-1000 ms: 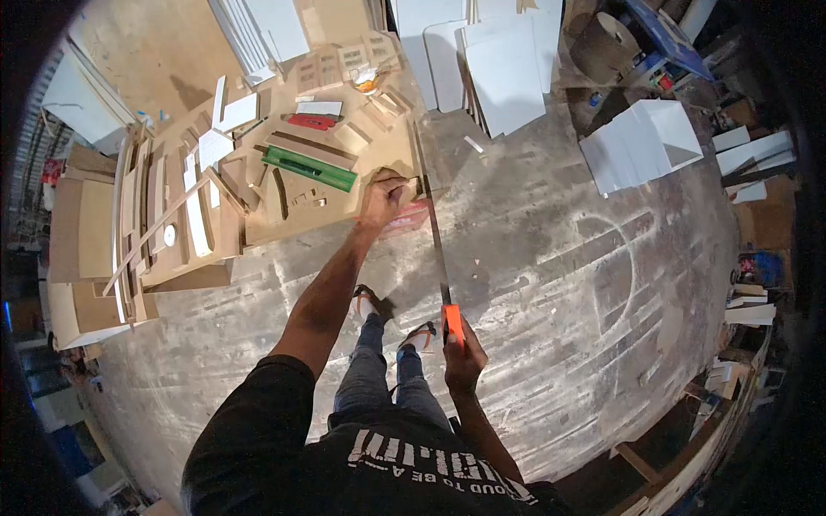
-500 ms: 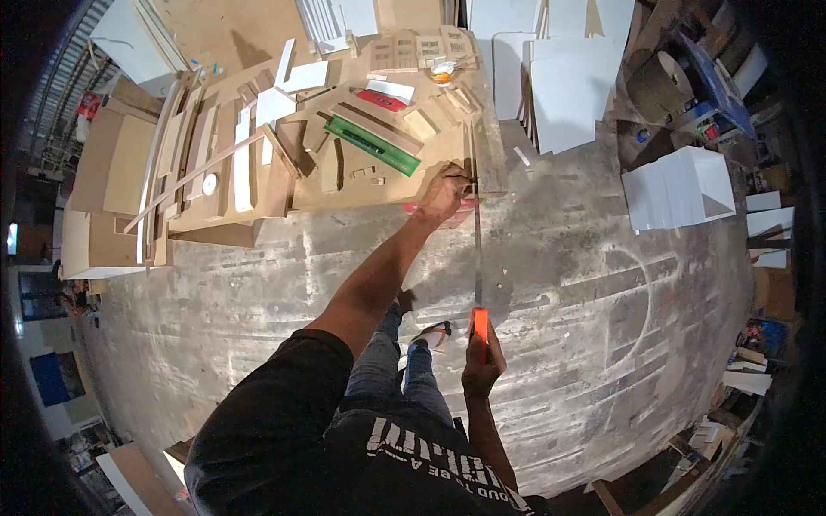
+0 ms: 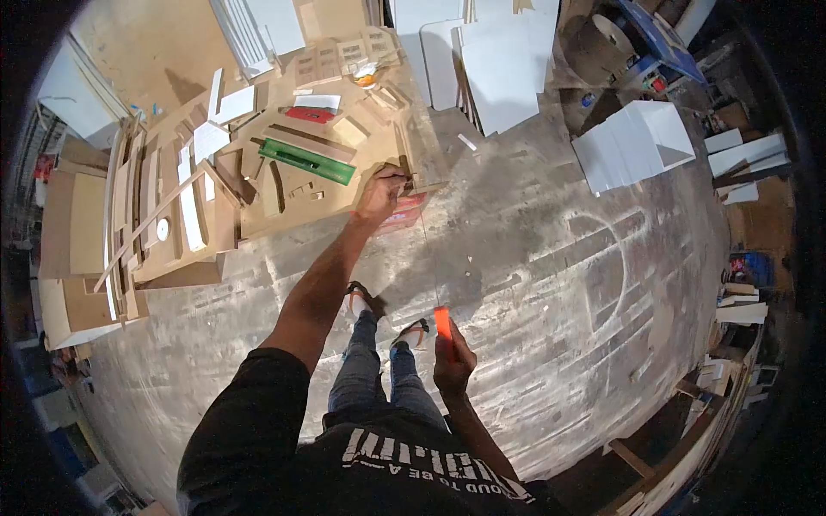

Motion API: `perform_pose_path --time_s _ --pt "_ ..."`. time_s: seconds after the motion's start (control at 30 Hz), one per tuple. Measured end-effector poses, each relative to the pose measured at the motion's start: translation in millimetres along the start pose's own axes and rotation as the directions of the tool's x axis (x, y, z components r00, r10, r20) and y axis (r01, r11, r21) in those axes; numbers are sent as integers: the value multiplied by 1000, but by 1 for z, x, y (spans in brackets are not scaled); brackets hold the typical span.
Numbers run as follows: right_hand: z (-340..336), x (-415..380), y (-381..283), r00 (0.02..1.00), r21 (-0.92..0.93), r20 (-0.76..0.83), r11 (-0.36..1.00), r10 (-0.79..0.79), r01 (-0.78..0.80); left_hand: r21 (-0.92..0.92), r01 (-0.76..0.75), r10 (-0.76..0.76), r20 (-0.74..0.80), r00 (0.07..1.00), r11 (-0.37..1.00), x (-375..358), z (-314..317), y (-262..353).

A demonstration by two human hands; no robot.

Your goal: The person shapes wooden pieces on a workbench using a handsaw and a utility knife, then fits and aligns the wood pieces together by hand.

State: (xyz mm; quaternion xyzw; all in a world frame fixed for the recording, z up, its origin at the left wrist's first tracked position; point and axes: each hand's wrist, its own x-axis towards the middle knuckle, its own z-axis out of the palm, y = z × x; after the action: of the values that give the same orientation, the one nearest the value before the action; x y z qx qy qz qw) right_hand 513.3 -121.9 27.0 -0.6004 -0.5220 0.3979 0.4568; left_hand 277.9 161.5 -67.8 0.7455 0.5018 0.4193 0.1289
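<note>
Gripping orange-handled saw (image 3: 442, 323) | right hand (image 3: 453, 365) | left hand (image 3: 381, 193) on board (image 3: 292, 211)

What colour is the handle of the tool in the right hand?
Bright orange handle, gripped by the right hand; head view.

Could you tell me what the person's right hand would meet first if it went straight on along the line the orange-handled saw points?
Probably the brown board edge on the worktable, where the left hand presses. The right hand aims the saw there; the blade is barely visible, so depth is unsure.
</note>
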Motion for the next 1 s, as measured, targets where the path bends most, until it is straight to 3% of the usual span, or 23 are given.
perform_pose_path --time_s 0.27,0.37,0.5,0.77,1.0 --pt "1 -10 11 996 50 -10 994 93 -92 2 44 -44 20 999 999 4 -5 7" --pt "-2 -8 9 998 -25 -46 999 -44 43 -27 71 -71 23 997 997 3 -3 3" --pt "-13 -11 23 994 59 13 992 113 -113 -33 55 -55 7 998 998 5 -7 5" --pt "-12 -6 13 997 98 54 993 62 -67 25 39 -37 -58 998 999 -11 -27 0" --pt "-18 -8 18 997 44 71 999 -6 3 -37 85 -88 -88 992 996 -12 -24 2"
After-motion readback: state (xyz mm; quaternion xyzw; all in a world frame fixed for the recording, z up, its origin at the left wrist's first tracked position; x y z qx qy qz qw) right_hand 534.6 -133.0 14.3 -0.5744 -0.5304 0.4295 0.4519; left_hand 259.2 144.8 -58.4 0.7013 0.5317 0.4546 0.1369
